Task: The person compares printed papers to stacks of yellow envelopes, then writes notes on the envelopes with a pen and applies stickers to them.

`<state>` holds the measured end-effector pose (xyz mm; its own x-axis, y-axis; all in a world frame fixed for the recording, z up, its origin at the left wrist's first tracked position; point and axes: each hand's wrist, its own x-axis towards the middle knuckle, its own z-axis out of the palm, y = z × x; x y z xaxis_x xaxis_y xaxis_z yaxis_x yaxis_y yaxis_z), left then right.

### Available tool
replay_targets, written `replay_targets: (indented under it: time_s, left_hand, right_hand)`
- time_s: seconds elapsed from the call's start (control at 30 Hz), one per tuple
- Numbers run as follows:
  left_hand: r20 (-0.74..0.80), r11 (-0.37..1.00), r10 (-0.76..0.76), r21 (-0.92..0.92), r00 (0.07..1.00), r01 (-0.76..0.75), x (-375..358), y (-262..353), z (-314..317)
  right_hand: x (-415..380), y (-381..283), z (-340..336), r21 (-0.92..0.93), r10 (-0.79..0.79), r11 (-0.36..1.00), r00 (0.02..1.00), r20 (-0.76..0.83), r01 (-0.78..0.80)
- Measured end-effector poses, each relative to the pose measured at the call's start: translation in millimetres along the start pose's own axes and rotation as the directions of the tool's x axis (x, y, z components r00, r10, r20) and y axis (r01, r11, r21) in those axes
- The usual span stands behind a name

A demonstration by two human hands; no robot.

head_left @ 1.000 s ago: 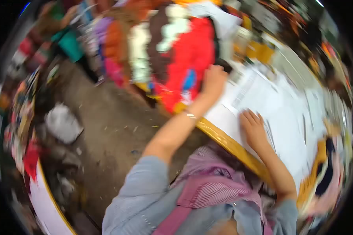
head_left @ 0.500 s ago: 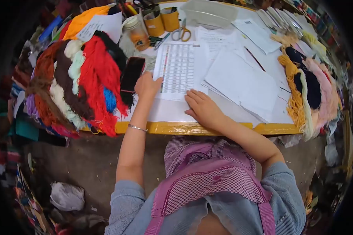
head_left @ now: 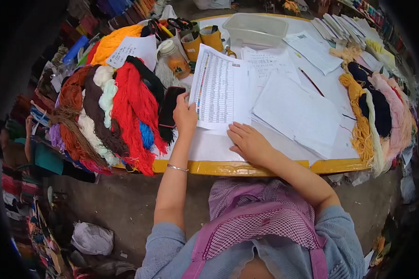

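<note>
A printed chart sheet [head_left: 215, 88] with a column of coloured cells lies in front of me. Its far part is raised off the table and covers most of the scissors [head_left: 229, 52]. My left hand [head_left: 185, 115] pinches the sheet's left edge, fingers curled, close beside a dark phone [head_left: 168, 104]. Flat on the table at the sheet's near right corner rests my right hand [head_left: 251, 143], fingers stretched out with the tips at the paper's lower edge. Handwritten paper [head_left: 270, 65] shows to the right of the chart.
Yarn skeins, among them a red one [head_left: 131, 102], pile up at the left. More skeins, one navy [head_left: 381, 111], hang over the right edge. Blank sheets [head_left: 295, 109], a pencil [head_left: 312, 82], a jar [head_left: 174, 60] and a plastic tub [head_left: 256, 30] stand or lie around.
The chart sheet's far end has risen and now hides much of the scissors. My left hand has closed on its left edge. The whole view has shifted slightly.
</note>
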<state>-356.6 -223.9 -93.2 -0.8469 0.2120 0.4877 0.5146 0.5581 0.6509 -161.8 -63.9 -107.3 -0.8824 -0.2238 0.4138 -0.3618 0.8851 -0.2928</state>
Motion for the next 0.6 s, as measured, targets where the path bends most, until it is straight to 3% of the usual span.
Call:
replay_targets:
  time_s: [0.07,0.13,0.17,0.2,0.23,0.27,0.3,0.33,0.4,0.43,0.5,0.57,0.6]
  left_hand:
    - [-0.018,1.0,-0.004,-0.028,1.0,0.004,7.7,-8.1,-1.9]
    - [0.011,0.998,-0.06,0.013,0.998,0.06,15.9,-17.0,-5.9]
    - [-0.001,0.999,-0.045,0.022,0.999,0.045,17.3,-21.2,-8.1]
    - [-0.032,0.986,-0.03,0.164,0.999,0.035,18.0,-22.9,-10.4]
    - [-0.049,0.996,-0.019,0.087,0.999,0.023,18.7,-28.8,-10.7]
    - [-0.126,0.978,0.154,0.159,0.98,-0.133,20.0,-25.4,-13.7]
    - [-0.196,0.9,0.336,0.354,0.921,-0.253,21.0,-18.9,-15.8]
    - [-0.195,0.918,0.343,0.277,0.919,-0.284,21.9,-12.5,-17.1]
    - [0.001,0.994,0.097,-0.057,0.995,-0.097,12.1,26.5,-16.5]
    - [0.156,0.987,0.078,-0.148,0.985,-0.055,8.6,30.2,-5.5]
    - [0.432,0.949,0.07,-0.306,0.899,0.073,-0.9,32.1,21.6]
    - [0.608,0.849,0.009,-0.424,0.794,0.316,-23.7,66.7,39.5]
    - [0.613,0.852,0.046,-0.437,0.789,0.289,-29.3,73.2,54.0]
  right_hand:
    - [-2.0,1.3,-12.1,0.034,0.001,0.999,0.999,0.033,-0.002]
    - [-8.8,7.1,-29.4,0.082,-0.015,0.996,0.999,-0.03,0.018]
    - [-15.3,14.0,-36.6,0.079,0.032,0.997,0.996,-0.081,-0.025]
    - [-22.4,22.6,-45.7,0.074,0.085,0.994,0.988,-0.13,-0.076]
    - [-29.5,29.2,-61.0,0.109,0.185,0.98,0.964,-0.191,-0.166]
    - [-36.8,33.5,-80.1,0.109,0.315,0.948,0.929,-0.196,-0.298]
    - [-44.5,41.2,-96.2,0.108,0.44,0.898,0.874,-0.206,-0.427]
    - [-56.6,59.6,-106.1,0.063,0.448,0.891,0.849,-0.281,-0.449]
    - [-83.4,98.5,-123.4,-0.057,0.445,0.862,0.807,-0.388,-0.503]
    - [-94.4,117.8,-131.3,-0.08,0.522,0.81,0.777,-0.352,-0.581]
    - [-111.7,147.4,-138.5,-0.108,0.604,0.743,0.731,-0.319,-0.661]
    - [-121.4,170.2,-141.4,-0.157,0.617,0.734,0.746,-0.25,-0.66]
    - [-122.1,177.3,-142.1,-0.161,0.624,0.726,0.74,-0.252,-0.668]
